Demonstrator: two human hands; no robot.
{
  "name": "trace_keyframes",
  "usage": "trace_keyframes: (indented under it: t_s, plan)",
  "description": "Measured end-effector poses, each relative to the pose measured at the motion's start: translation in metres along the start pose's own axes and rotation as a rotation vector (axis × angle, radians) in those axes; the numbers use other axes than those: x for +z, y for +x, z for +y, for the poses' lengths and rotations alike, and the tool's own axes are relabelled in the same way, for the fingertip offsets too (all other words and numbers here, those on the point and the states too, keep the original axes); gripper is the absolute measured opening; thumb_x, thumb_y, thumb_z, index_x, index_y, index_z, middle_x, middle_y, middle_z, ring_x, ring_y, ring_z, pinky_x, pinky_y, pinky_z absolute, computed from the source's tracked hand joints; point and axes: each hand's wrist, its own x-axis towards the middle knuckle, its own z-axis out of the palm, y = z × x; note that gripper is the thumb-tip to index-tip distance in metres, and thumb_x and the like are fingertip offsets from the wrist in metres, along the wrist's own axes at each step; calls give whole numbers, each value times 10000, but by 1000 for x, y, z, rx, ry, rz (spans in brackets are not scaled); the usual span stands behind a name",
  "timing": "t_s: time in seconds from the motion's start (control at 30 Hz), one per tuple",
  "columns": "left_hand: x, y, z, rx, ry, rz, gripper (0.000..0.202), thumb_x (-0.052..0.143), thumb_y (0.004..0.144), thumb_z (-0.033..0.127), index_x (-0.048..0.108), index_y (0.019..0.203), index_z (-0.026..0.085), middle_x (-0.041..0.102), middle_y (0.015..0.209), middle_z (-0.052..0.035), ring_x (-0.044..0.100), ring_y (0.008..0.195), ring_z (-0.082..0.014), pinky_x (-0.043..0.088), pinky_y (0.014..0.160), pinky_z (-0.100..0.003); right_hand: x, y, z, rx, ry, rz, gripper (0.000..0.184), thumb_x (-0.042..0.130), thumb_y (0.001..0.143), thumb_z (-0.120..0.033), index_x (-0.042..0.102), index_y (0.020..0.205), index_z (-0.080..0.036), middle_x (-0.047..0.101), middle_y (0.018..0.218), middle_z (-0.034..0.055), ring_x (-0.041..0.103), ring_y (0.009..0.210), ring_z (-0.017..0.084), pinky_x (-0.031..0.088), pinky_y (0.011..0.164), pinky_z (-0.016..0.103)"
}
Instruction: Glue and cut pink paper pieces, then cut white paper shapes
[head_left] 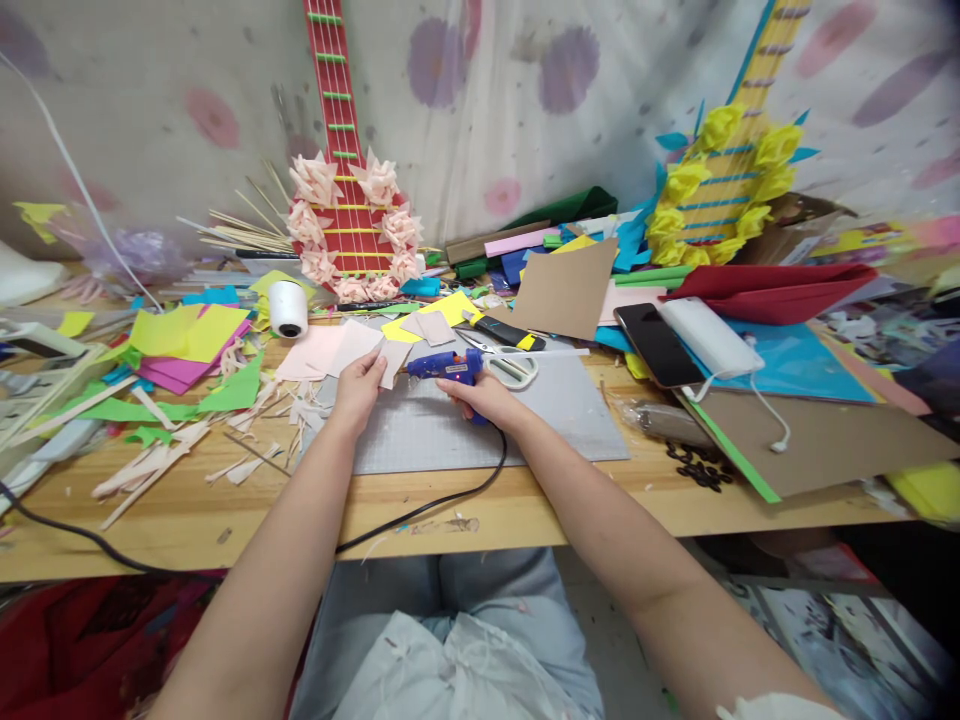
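Note:
My left hand (360,390) pinches a small piece of pale cardboard (393,362) over the grey cutting mat (555,430). In my right hand (484,395) is a blue hot glue gun (459,367), its nozzle pointing left at the cardboard, close to its edge. A clear glue stick (562,353) sticks out of the gun's back, and a black cord (450,497) runs from its handle. Behind the gun lie white-handled scissors (517,372) and a black and yellow utility knife (506,331). Two small cardboard pieces (433,327) rest on yellow paper beyond my left hand.
Paper guitars, one red with pink flowers (352,220) and one yellow (720,180), lean at the back. A white cylindrical device (289,308) stands left of the mat. Coloured paper scraps (180,340) cover the left. A phone (658,345) and power bank (711,335) lie right.

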Motion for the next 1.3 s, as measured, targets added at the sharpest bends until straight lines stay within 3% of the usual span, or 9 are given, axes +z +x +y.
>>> trace_keyframes:
  t_s: [0.1,0.3,0.57,0.83,1.3]
  plan:
    - [0,1,0,-12,-2,8,449,657,623,325,676,1015,107,667,702,-38,461,498,-83,318,428,-179,1,2,2,1,11,-13,336,622,698,-499,520,675,-180,546,568,-24,438,370,57,392,364,207]
    - [-2,3,-3,-7,-9,-16,439,680,606,341,691,976,107,658,695,-47,446,487,-80,304,430,-188,-1,5,3,29,-22,96,374,618,680,-540,525,679,-178,545,567,-24,454,385,59,379,368,196]
    - [-2,3,-2,-9,-4,-6,443,669,606,342,686,984,111,652,691,-37,441,487,-79,300,427,-187,-1,0,-1,0,-47,29,350,615,691,-523,535,704,-183,555,583,-25,448,383,57,387,362,195]
    - [-2,1,1,-22,3,-1,416,673,595,337,694,943,110,617,624,-19,416,469,-74,297,416,-184,-4,1,-6,20,-101,160,349,589,714,-512,533,651,-174,539,549,-21,458,386,65,386,390,201]
    - [-2,2,0,-40,-4,-11,463,674,593,350,680,976,91,611,610,-6,408,464,-67,305,425,-183,-5,1,-7,14,-121,213,312,598,716,-486,575,738,-175,532,521,-37,464,380,66,388,391,192]
